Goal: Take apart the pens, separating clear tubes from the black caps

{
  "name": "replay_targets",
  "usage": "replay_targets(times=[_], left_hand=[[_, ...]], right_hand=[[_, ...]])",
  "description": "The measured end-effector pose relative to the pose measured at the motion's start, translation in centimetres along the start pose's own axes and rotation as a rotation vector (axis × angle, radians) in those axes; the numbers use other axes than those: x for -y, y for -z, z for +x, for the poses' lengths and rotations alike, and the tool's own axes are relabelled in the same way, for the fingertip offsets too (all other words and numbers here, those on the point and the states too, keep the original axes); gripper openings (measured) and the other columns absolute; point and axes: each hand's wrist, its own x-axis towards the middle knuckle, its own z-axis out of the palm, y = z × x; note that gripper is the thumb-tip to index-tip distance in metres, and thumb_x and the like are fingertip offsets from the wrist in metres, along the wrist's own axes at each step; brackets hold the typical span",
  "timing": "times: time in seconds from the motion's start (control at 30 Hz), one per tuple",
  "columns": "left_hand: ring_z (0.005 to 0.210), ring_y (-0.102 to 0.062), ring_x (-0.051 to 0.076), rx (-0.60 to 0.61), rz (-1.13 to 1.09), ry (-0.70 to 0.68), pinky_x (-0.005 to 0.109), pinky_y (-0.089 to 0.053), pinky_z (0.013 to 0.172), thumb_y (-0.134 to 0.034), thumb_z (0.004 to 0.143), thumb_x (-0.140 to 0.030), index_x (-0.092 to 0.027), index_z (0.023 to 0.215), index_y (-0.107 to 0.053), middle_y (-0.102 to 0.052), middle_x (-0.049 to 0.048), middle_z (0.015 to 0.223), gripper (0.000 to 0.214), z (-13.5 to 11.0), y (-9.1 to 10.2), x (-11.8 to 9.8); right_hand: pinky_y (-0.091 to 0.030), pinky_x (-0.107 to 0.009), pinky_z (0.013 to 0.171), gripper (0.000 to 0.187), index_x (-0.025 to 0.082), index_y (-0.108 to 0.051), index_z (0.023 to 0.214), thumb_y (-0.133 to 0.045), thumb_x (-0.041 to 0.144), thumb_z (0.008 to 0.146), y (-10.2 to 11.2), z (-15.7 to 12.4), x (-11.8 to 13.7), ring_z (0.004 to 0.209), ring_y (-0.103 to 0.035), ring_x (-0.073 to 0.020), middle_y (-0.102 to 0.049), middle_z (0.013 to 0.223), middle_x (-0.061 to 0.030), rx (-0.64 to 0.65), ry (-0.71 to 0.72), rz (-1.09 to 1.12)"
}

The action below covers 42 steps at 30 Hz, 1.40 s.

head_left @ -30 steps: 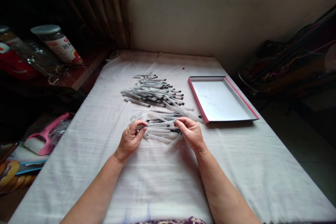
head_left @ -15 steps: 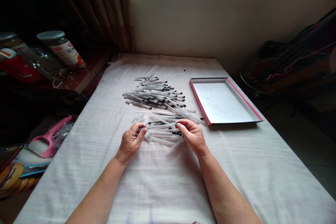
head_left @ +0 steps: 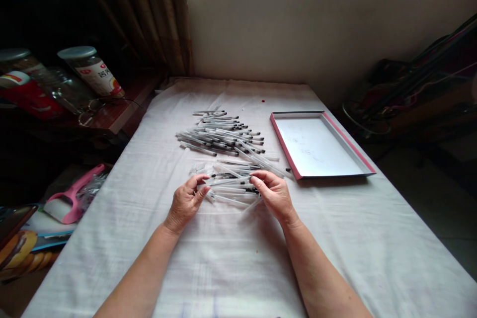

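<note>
In the head view a pale, translucent pen barrel (head_left: 229, 180) lies crosswise between my two hands. My right hand (head_left: 274, 194) pinches its right end between thumb and fingers. The thumb and forefinger of my left hand (head_left: 188, 201) stand slightly apart around the barrel's left end. Beneath it is a small group of clear barrels and dark refills (head_left: 233, 202), partly hidden by my hands. Farther back is a larger pile of pens with black ends (head_left: 223, 134). Close to my right hand lies a small black piece (head_left: 288, 170).
A shallow box lid (head_left: 316, 144) with pink sides stands right of the pens on the white cloth (head_left: 223, 268). Jars (head_left: 93, 72) and glasses (head_left: 89, 112) occupy a wooden surface at left. Lower left is a pink peeler (head_left: 74, 198).
My left thumb and forefinger have parted a little at the barrel's left end. The right hand keeps its pinch. The whole view has shifted slightly.
</note>
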Motion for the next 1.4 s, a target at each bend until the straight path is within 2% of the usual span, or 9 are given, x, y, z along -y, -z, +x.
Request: replay_targets(times=[0.07, 0.27, 0.43, 0.6, 0.73, 0.87, 1.0, 1.17, 1.4], left_hand=[[0.068, -0.065, 0.014, -0.046, 0.002, -0.01, 0.024, -0.053, 0.063, -0.064, 0.084, -0.044, -0.021, 0.105, -0.063, -0.07, 0.0031, 0.089, 0.031, 0.0, -0.1, -0.1], [0.073, -0.067, 0.017, -0.033, 0.046, -0.089, 0.025, -0.052, 0.065, -0.055, 0.091, -0.041, -0.019, 0.091, -0.067, -0.07, 0.0048, 0.083, 0.025, 0.0, 0.1, -0.2], [0.068, -0.064, 0.013, -0.053, 0.053, -0.086, 0.021, -0.047, 0.056, -0.065, 0.086, -0.041, -0.021, 0.111, -0.063, -0.068, 0.0025, 0.086, 0.033, -0.1, 0.0, -0.2], [0.071, -0.064, 0.016, -0.043, 0.084, -0.136, 0.025, -0.049, 0.066, -0.056, 0.091, -0.041, -0.02, 0.088, -0.066, -0.068, 0.0039, 0.08, 0.024, 0.1, 0.1, -0.6], [0.051, -0.049, 0.012, -0.009, 0.074, -0.039, 0.022, -0.041, 0.053, -0.047, 0.093, -0.046, -0.018, 0.064, -0.057, -0.05, -0.0017, 0.054, 0.041, 0.3, 0.7, -0.6], [0.046, -0.038, 0.009, -0.022, 0.011, 0.031, 0.021, -0.033, 0.046, -0.047, 0.092, -0.052, -0.019, 0.052, -0.044, -0.038, -0.0034, 0.048, 0.052, 0.2, 1.0, -0.4], [0.045, -0.033, 0.009, -0.065, -0.014, 0.04, 0.022, -0.03, 0.044, -0.048, 0.091, -0.055, -0.019, 0.052, -0.044, -0.033, -0.0041, 0.048, 0.053, 0.1, 0.9, -0.3], [0.047, -0.034, 0.01, -0.078, -0.012, 0.054, 0.022, -0.03, 0.044, -0.048, 0.091, -0.056, -0.018, 0.056, -0.05, -0.033, -0.004, 0.049, 0.051, 0.2, 1.0, 0.0], [0.047, -0.034, 0.01, -0.086, 0.011, 0.045, 0.022, -0.031, 0.044, -0.048, 0.09, -0.057, -0.018, 0.056, -0.052, -0.033, -0.0036, 0.049, 0.052, 0.2, 1.1, 0.0]], right_hand=[[-0.053, -0.028, 0.06, 0.026, 0.018, -0.074, 0.08, -0.07, 0.044, 0.075, 0.0, 0.0, 0.0, 0.063, -0.066, -0.017, -0.073, 0.073, -0.005, -0.009, 0.004, -0.011], [-0.053, -0.027, 0.058, 0.024, 0.018, -0.074, 0.081, -0.069, 0.041, 0.075, 0.0, -0.1, 0.3, 0.062, -0.065, -0.0158, -0.073, 0.074, -0.0049, 0.004, 0.017, -0.003], [-0.054, -0.028, 0.059, 0.026, 0.018, -0.074, 0.082, -0.069, 0.043, 0.076, 0.0, -0.1, 0.2, 0.063, -0.066, -0.0164, -0.073, 0.074, -0.005, -0.005, 0.007, -0.009], [-0.054, -0.028, 0.06, 0.025, 0.019, -0.074, 0.082, -0.069, 0.043, 0.077, -0.2, -0.2, -0.1, 0.064, -0.066, -0.0165, -0.074, 0.077, -0.0052, 0.02, 0.039, -0.001], [-0.055, -0.029, 0.065, 0.022, 0.021, -0.075, 0.087, -0.069, 0.04, 0.078, -0.3, -0.3, -0.1, 0.072, -0.068, -0.0183, -0.074, 0.083, -0.0061, 0.007, 0.092, -0.001], [-0.056, -0.032, 0.07, 0.021, 0.022, -0.074, 0.091, -0.067, 0.039, 0.08, 0.3, -0.1, -0.1, 0.076, -0.069, -0.0192, -0.075, 0.086, -0.005, -0.05, 0.108, 0.03], [-0.055, -0.033, 0.07, 0.018, 0.023, -0.075, 0.087, -0.064, 0.036, 0.082, 0.7, 0.3, -0.6, 0.075, -0.068, -0.0202, -0.075, 0.085, -0.0051, -0.078, 0.159, -0.211], [-0.053, -0.04, 0.085, 0.02, 0.026, -0.077, 0.093, -0.059, 0.029, 0.083, 0.7, 0.4, -1.5, 0.089, -0.068, -0.0245, -0.076, 0.093, -0.0072, -0.065, 0.313, -0.5], [-0.053, -0.039, 0.085, 0.021, 0.026, -0.077, 0.096, -0.058, 0.029, 0.086, 0.4, 0.1, -0.6, 0.091, -0.068, -0.0241, -0.076, 0.096, -0.0078, -0.019, 0.349, -0.45]])
